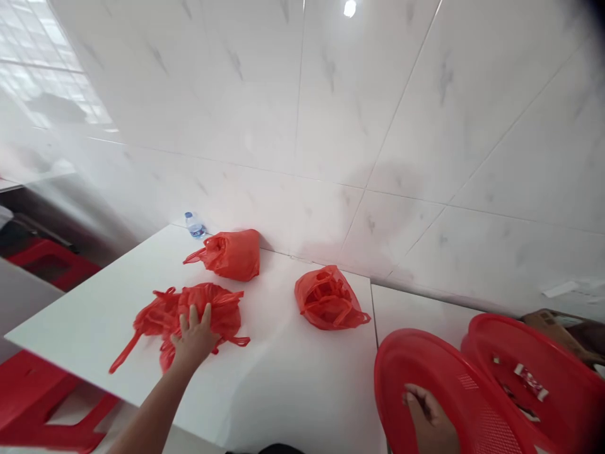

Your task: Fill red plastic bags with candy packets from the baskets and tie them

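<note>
While the left hand (196, 337) lies flat on the loose pile of red bags (222, 306), palm down, fingers spread and nothing clamped, the right hand (428, 416) sits on the near red basket (454, 378), well right of the pile. Its fingers look curled against the mesh; can't tell if that's a real grip. Hands are well apart.

The pile is flattened on the white table (293, 378), handles trailing out left and toward the person.

Two more red bags sit separate:
- A bunched, filled-looking bag (234, 253) just behind the pile, toward the wall.
- An open-mouthed bag (326, 297) right of the pile, between it and the near basket.

A small water bottle (194, 225) stands behind the pile at the wall edge. The second red basket (543, 359) is further right of the pile, past the first, with scraps of packaging in it.

My read on state: all bags are on the table and none are in either basket. The near basket looks bare where visible.

A red stool (33, 403) sits left of the pile, below table level.
</note>
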Action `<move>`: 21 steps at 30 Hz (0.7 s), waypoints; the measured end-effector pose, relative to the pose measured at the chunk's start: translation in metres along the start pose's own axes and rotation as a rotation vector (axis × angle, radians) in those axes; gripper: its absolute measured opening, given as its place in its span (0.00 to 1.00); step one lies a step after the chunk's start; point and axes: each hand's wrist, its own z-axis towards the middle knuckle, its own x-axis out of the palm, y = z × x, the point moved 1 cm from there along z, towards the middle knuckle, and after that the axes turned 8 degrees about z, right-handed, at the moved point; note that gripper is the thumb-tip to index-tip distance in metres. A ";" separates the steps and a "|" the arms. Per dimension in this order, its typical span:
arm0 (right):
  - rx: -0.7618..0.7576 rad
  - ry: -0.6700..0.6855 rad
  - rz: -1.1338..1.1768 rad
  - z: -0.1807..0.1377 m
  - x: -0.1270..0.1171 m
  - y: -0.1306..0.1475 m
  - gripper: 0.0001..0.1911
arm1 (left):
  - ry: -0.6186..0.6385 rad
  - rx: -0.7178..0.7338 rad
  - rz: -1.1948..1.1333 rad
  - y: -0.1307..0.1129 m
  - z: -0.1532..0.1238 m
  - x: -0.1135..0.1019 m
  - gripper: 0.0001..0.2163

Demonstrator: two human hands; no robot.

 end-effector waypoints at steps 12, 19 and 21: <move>-0.228 0.427 0.070 0.040 0.113 0.079 0.37 | -0.033 0.722 -0.397 -0.149 -0.053 0.012 0.28; -0.340 0.289 0.103 0.061 0.131 0.087 0.31 | 0.137 0.798 -0.464 -0.143 -0.078 0.013 0.29; -0.374 0.316 0.150 0.053 0.122 0.094 0.30 | 0.117 0.794 -0.503 -0.143 -0.079 0.008 0.31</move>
